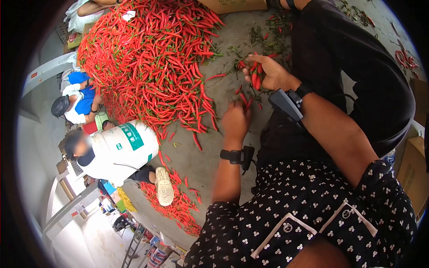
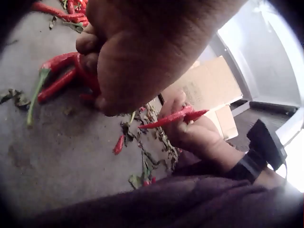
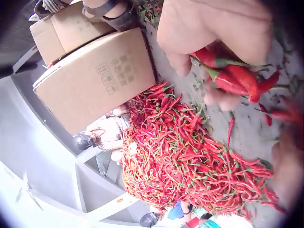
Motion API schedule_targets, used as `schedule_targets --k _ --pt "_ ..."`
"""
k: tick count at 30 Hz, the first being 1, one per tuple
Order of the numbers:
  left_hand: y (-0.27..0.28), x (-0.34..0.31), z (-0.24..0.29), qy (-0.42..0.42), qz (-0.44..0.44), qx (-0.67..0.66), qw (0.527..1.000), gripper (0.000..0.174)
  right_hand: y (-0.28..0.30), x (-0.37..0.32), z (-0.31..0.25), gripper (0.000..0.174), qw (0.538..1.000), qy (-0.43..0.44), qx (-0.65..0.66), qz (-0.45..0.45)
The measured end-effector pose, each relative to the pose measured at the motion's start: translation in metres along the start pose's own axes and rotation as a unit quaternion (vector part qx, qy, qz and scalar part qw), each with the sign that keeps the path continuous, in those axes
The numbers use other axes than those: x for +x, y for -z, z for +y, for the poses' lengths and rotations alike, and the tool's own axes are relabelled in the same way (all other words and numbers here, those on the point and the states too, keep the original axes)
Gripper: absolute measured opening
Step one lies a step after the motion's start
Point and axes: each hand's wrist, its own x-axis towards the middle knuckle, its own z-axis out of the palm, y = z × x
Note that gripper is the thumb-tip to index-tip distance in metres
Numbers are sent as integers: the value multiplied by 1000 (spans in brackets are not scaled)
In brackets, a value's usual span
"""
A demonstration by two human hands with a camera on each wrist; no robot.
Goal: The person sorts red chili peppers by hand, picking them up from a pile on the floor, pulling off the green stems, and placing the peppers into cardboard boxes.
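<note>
centrally, two bare hands work low over a grey floor (image 1: 192, 156) beside a large pile of red peppers (image 1: 152, 62).

right hand (image 1: 272, 73): fingers curled round a small bunch of peppers (image 3: 237, 78), their green stems showing in the right wrist view; the grip is closed about the bunch, which is held above the floor.

left hand (image 1: 237, 120): lowered to the floor, near the right hand and apart from it; thumb and fingers close narrowly on a few loose peppers (image 2: 57, 86), seen best in the left wrist view, where one green stem points away from the fingers.

around the hands: scattered leaves (image 1: 268, 42) lie beyond the right hand, and a single pepper (image 1: 216, 77) lies between the pile and that hand. each wrist bears a black strap with a small device.

surroundings: a cardboard box (image 3: 99, 80) stands next to the pile. at the pile's other side lies a white bucket (image 1: 130, 136) with green print, close to a person in a white shirt (image 1: 100, 165); below that person's shoe (image 1: 164, 190) spreads a smaller heap of peppers (image 1: 176, 212).
</note>
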Motion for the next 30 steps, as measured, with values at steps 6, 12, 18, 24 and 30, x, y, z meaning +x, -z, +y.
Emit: schedule_targets --k 6,12,18,24,30 --pt "11 22 -16 38 63 -32 997 23 -5 -5 3 12 994 -40 -97 -19" --pt "49 39 16 99 -44 -534 838 32 -1 0 22 13 968 -63 -201 -134" --pt "21 -3 -33 209 48 -152 965 39 -2 1 8 13 958 -32 -273 -79" --pt "-22 -21 -24 148 58 -112 981 32 2 2 12 12 956 -12 -282 -77" --pt "-14 1 -18 145 94 -88 981 23 5 6 18 11 954 -7 -287 -86"
